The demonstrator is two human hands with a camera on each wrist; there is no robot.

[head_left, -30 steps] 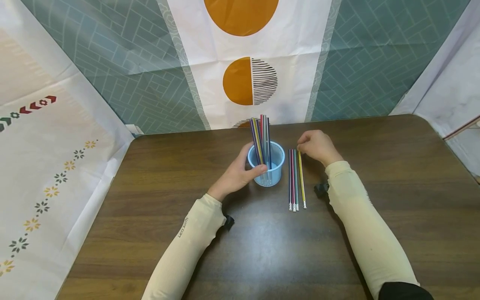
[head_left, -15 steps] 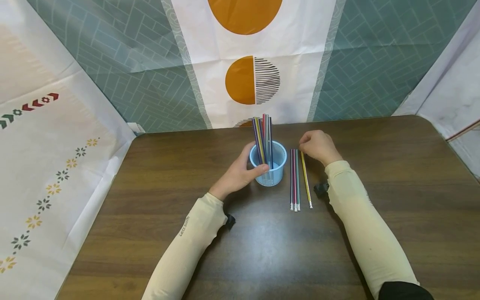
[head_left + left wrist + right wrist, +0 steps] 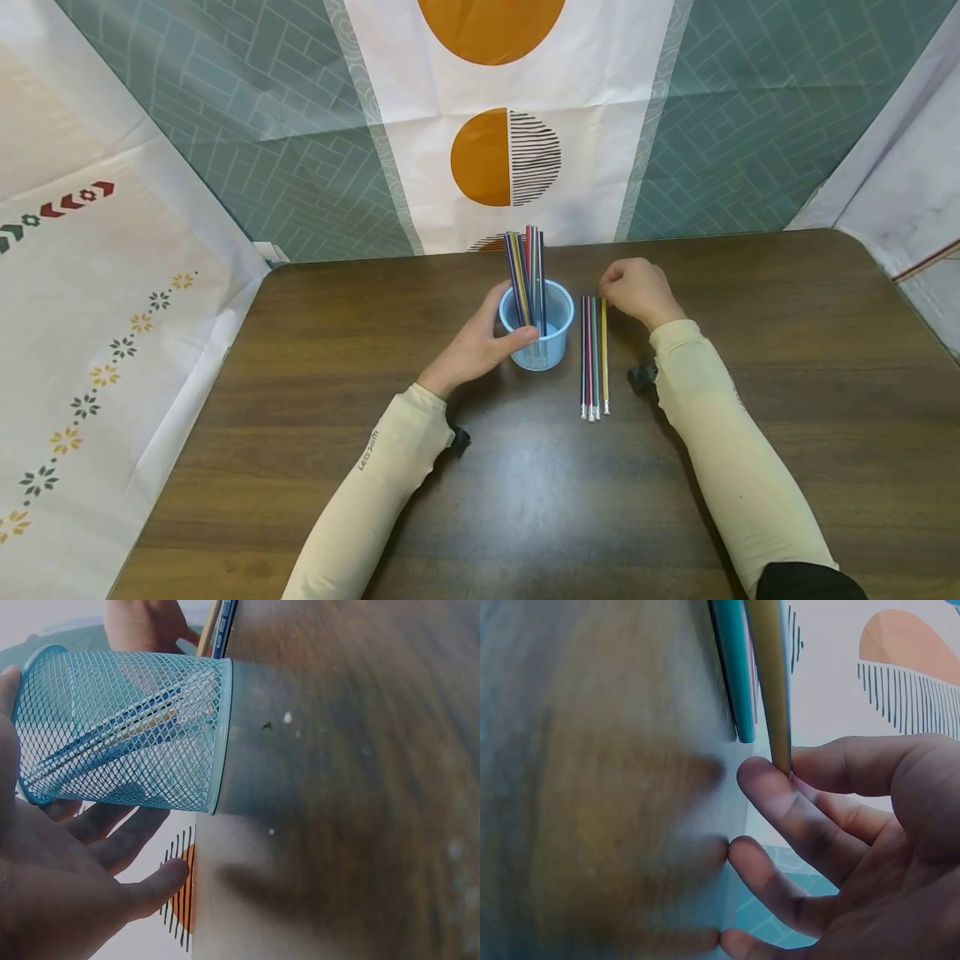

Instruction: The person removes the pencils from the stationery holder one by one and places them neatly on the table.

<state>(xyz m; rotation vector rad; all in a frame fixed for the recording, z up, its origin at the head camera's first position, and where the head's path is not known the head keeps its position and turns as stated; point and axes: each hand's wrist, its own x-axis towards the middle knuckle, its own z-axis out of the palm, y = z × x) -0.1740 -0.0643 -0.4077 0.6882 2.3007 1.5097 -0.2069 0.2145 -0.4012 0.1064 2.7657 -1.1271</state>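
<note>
In the head view my left hand (image 3: 472,348) holds a light blue mesh pencil cup (image 3: 553,353) by its left side, thumb over the near rim. Several striped pencils (image 3: 527,279) stand in the cup, leaning left. My right hand (image 3: 639,292) pinches the far end of a yellow pencil (image 3: 604,358) between thumb and fingertips, as the right wrist view also shows. Just left of it lies a row of dark, red and green pencils (image 3: 590,358), side by side, eraser ends towards me. In the left wrist view, fingers (image 3: 120,840) reach behind the cup.
The brown wooden table (image 3: 375,333) extends on both sides of the hands. At its far edge hangs a patterned cloth (image 3: 585,175) with orange half circles. A white cloth with printed flowers (image 3: 103,375) hangs at the left.
The yellow pencil's eraser end has swung out to the right, then back left, so the pencil now lies nearly parallel beside the row. My left hand and the cup stay in place.
</note>
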